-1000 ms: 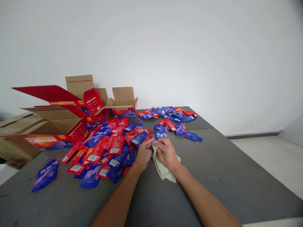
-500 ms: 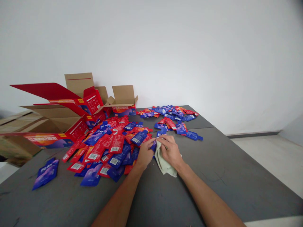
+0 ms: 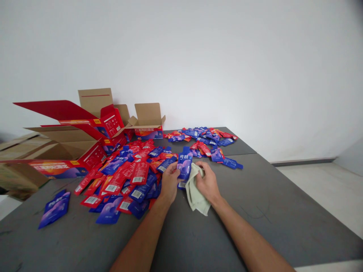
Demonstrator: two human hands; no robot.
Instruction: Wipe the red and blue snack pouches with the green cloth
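A blue pouch (image 3: 185, 166) with white lettering and a purple print stands upright, spout end up, in my left hand (image 3: 170, 184); its thumb lies on the front. My right hand (image 3: 208, 183) is closed on a pale green cloth (image 3: 196, 194), which hangs down toward the tabletop and meets the pouch's right edge. Just left of my hands spreads a large heap of red pouches (image 3: 140, 173) and blue pouches (image 3: 141, 193). Beyond them a smaller group includes a blue pouch (image 3: 231, 163) lying flat.
Open red cartons (image 3: 93, 153) stand at the left, with a smaller open box (image 3: 148, 133) at the back near the wall. Another pile of pouches (image 3: 195, 133) lies at the far edge of the grey table (image 3: 255, 211). One blue pouch (image 3: 55, 209) lies apart at the left.
The pouch, mostly hidden by my hands and the cloth before, now shows its printed front. My right hand and the cloth have shifted off it to the right side.
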